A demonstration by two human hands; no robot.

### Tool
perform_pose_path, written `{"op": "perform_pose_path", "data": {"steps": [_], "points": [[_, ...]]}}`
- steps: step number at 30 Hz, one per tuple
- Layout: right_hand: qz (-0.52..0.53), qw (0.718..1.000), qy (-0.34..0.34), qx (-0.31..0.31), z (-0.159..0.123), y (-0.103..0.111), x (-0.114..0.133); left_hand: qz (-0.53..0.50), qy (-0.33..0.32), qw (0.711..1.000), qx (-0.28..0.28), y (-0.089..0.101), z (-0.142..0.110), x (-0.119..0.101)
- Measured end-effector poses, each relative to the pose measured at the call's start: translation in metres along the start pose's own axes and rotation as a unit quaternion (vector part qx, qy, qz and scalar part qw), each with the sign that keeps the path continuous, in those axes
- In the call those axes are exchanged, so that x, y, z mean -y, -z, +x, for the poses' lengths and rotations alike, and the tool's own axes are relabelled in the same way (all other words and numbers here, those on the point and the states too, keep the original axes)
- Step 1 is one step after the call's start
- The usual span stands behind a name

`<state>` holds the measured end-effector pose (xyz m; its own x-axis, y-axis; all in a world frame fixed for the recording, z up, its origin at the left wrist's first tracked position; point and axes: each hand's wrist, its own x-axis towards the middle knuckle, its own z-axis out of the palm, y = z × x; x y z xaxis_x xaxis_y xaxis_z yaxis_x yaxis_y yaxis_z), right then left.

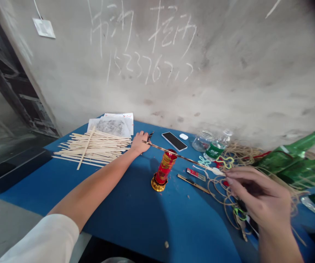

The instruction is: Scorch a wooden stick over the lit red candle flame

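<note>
Here, a long thin stick is pinched at its pale right end by the right hand, while its other end is met by the left hand, laid flat on the blue table. A red cylinder on a gold base is stood just beneath the stick; loose twine is heaped by the right hand, and split wooden sticks are piled beyond the left.
</note>
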<state>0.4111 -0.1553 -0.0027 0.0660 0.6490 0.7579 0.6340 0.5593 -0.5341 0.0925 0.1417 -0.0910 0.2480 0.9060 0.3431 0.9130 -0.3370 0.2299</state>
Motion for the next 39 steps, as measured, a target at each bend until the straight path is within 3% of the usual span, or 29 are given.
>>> {"op": "perform_pose_path", "data": {"steps": [18,26,39], "points": [[-0.002,1.000,0.003,-0.006,-0.0013,-0.0014,0.0000,-0.003,-0.001,1.000,0.002,0.0005,-0.0002,0.0003],[0.056,0.996,-0.070,-0.008,-0.0046,-0.0046,-0.0045,-0.002,-0.001,1.000,0.002,0.0019,-0.0020,0.0000],[0.061,0.993,-0.101,-0.013,-0.0027,-0.0083,0.0026,-0.001,-0.001,1.000,-0.001,0.0026,-0.0025,-0.0004]]}}
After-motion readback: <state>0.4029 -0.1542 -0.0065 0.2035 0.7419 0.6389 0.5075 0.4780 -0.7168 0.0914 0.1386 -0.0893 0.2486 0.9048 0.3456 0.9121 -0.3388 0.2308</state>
